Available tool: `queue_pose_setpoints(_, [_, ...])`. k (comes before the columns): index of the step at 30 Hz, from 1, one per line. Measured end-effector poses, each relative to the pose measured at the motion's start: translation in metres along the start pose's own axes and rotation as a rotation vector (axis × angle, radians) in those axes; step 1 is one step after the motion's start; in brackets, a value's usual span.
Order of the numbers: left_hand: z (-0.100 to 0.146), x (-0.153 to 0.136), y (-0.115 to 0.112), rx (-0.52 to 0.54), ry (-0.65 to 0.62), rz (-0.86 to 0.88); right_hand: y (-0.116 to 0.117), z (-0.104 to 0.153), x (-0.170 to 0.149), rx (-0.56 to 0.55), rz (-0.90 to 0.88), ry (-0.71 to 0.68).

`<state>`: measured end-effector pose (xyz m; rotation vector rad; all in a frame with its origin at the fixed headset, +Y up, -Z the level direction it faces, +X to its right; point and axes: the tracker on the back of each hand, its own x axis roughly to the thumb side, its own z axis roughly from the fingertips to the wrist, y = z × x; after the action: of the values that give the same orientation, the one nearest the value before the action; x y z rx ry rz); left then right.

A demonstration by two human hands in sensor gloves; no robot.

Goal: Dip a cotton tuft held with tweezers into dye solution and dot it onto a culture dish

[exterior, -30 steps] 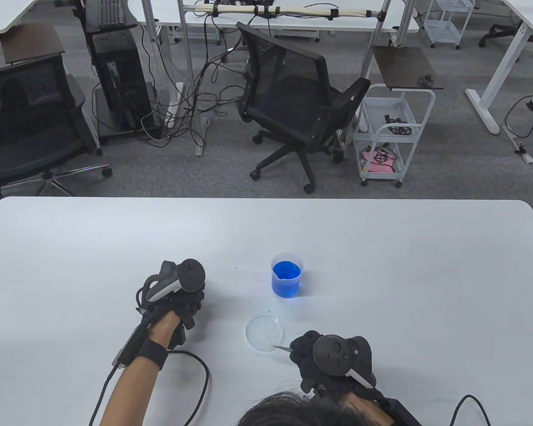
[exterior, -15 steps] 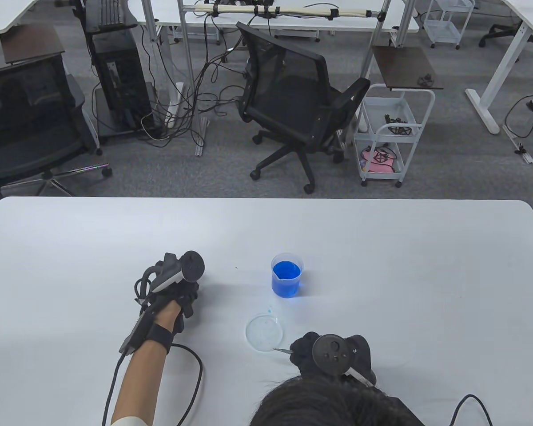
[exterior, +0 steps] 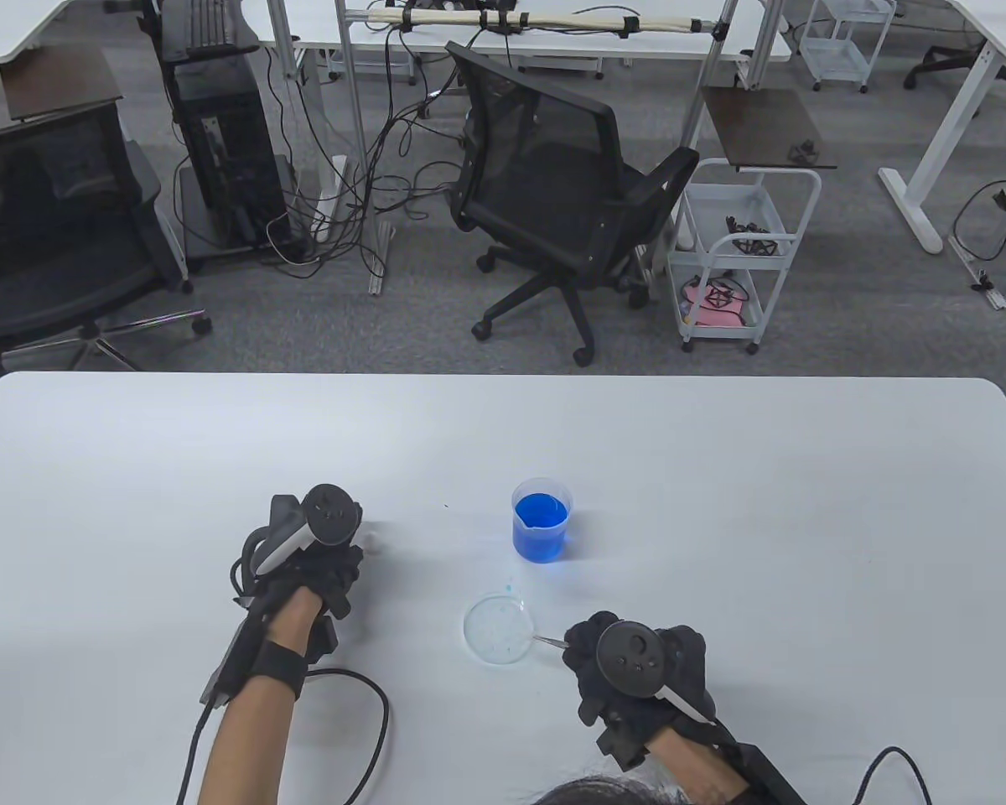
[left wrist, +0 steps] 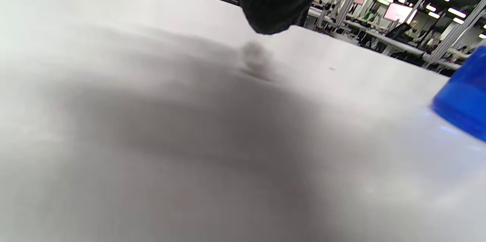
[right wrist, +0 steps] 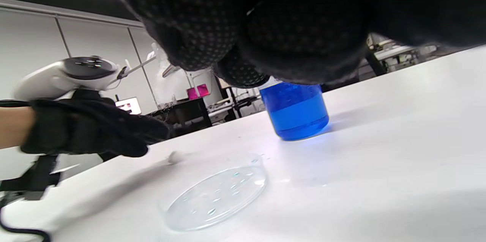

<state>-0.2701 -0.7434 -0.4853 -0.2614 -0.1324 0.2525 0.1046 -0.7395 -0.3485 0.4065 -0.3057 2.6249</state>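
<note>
A clear beaker of blue dye (exterior: 541, 520) stands mid-table, seen too in the right wrist view as the beaker (right wrist: 296, 111). In front of it lies the clear culture dish (exterior: 499, 629), speckled with small blue dots (right wrist: 218, 192). My right hand (exterior: 585, 650) pinches thin metal tweezers (exterior: 547, 641), whose tips reach the dish's right rim; whether they hold cotton is hidden. My left hand (exterior: 335, 560) rests palm down on the table to the left and holds nothing. A small white cotton tuft (exterior: 373, 542) lies just off its fingertips (left wrist: 273, 3), blurred in the left wrist view (left wrist: 254, 54).
Black glove cables (exterior: 369, 704) loop over the white table (exterior: 721, 503) near the front edge. The person's head (exterior: 612, 792) shows at the bottom. Office chairs and a wire cart stand on the floor beyond the far edge.
My left hand slid left, leaving the cotton tuft bare on the table. My right hand moved away from the front edge, and the tweezers' tips shifted from the dish's near rim to its right rim.
</note>
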Motion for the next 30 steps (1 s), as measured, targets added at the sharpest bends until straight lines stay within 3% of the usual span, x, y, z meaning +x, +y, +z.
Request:
queue_pose_setpoints(8, [0.079, 0.021, -0.003, 0.108, -0.159, 0.155, -0.011, -0.011, -0.015, -0.044, 0.008, 0.064])
queue_pose_setpoints(11, [0.094, 0.022, -0.014, 0.139, -0.193, 0.136, -0.014, -0.018, -0.02, -0.044, 0.018, 0.093])
queue_pose_setpoints(17, [0.105, 0.027, -0.021, 0.12, -0.25, 0.112, -0.036, -0.052, -0.018, -0.04, 0.074, 0.143])
queue_pose_setpoints(21, [0.109, 0.033, -0.022, 0.12, -0.282, 0.098, -0.048, -0.096, -0.007, -0.007, 0.184, 0.162])
queue_pose_setpoints(24, [0.109, 0.032, -0.023, 0.11, -0.29, 0.124, -0.045, -0.133, 0.001, 0.071, 0.288, 0.172])
queue_pose_setpoints(30, [0.107, 0.026, -0.024, 0.096, -0.287, 0.168, -0.023, -0.174, 0.016, 0.232, 0.459, 0.157])
